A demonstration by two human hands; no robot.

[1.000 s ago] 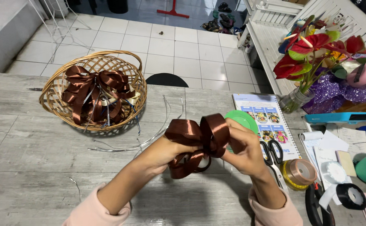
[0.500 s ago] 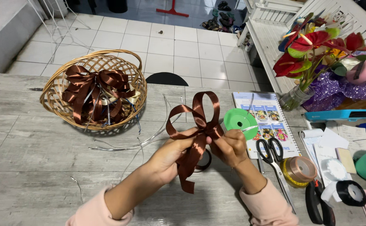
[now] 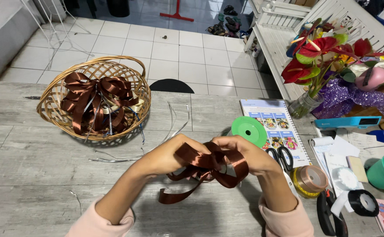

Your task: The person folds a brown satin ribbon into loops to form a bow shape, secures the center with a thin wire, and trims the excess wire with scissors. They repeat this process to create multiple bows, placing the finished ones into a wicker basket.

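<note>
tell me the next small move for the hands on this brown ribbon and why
Probably pinch the crossing at the middle tight and reach for a tie. Both the left hand and the right hand grip the brown ribbon where its loops meet, with one tail hanging loose to the grey table. Thin wire strands lie just beyond the hands, beside the wicker basket of bows.

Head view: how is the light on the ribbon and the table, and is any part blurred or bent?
Head view: soft even light; the brown ribbon shows satin glare on its loops; both hands, left hand and right hand, cast a faint shadow on the grey table; everything is sharp, no motion blur; the wide lens bends the table edge and floor tiles slightly near the borders.
</note>
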